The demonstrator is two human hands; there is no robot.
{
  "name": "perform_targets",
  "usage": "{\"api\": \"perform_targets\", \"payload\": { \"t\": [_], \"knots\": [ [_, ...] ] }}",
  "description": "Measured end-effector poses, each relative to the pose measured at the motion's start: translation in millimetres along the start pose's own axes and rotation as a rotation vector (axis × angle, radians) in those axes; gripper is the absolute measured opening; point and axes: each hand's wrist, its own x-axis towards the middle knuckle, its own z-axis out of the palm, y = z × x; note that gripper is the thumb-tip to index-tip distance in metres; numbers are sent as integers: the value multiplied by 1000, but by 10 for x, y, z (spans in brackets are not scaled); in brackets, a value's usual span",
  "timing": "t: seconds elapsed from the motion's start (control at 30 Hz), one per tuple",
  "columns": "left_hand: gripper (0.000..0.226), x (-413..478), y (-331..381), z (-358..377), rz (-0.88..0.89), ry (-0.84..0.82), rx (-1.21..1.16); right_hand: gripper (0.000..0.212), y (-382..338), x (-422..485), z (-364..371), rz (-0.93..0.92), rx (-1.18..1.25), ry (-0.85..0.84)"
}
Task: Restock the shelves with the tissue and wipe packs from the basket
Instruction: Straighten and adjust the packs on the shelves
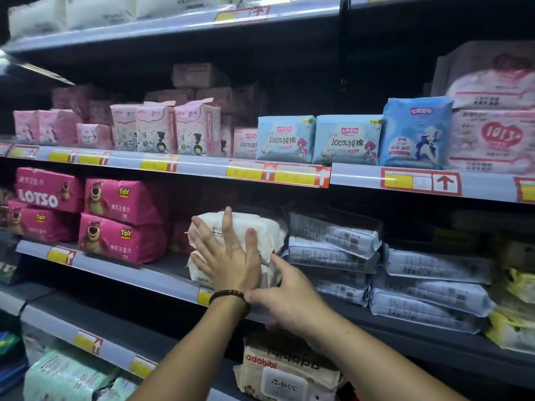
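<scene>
Two white wipe packs (260, 227) lie stacked on the middle shelf (162, 280), between pink packs and grey packs. My left hand (228, 256), with a dark bracelet on the wrist, presses flat against the front of the stack, fingers spread. My right hand (289, 299) reaches in from the lower right, and its index finger touches the lower pack's right edge; it holds nothing. A beige "adobibi" wipe pack (286, 369) sits below my right forearm at the bottom edge. The basket is out of view.
Pink Lotso tissue packs (124, 221) stand left of the stack, and grey wipe packs (333, 238) are piled to its right. The shelf above holds pink and blue pad packs (344, 138). Green packs (66, 374) lie at the lower left, yellow packs (515, 328) at the far right.
</scene>
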Motion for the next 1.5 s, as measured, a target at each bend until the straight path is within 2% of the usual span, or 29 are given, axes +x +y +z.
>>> {"api": "perform_targets", "payload": {
  "t": [0.07,0.17,0.3,0.53,0.6,0.67,0.73,0.8,0.83,1.0,1.33,1.5],
  "knots": [
    [66,-13,10,94,-1,71,17,94,67,-37,-111,-18,-60,-14],
    [64,-4,22,167,18,128,78,83,192,-87,-286,-22,-181,-21],
    [65,-37,26,159,9,106,115,63,258,-192,-462,-27,-290,-19],
    [70,-54,194,-9,-67,-73,264,70,317,-522,-751,11,-378,-25],
    [68,-127,330,-79,-92,-53,284,70,358,-632,-864,23,-386,-2],
    [60,-297,496,-160,59,78,283,70,392,-705,-975,31,-370,44],
    [50,-564,607,-191,338,121,304,70,418,-768,-1063,44,-332,99],
    [49,-882,680,-174,565,-9,345,72,446,-828,-1118,48,-287,147],
    [54,-1013,700,-135,614,-94,378,74,457,-852,-1133,41,-267,167],
    [86,-1214,789,50,563,-423,542,84,497,-809,-1128,50,-219,221],
    [106,-995,649,210,588,-552,571,97,662,-552,-1097,139,-157,213],
    [107,-797,658,182,571,-718,523,104,725,-451,-1015,137,-104,204]
  ]
}}
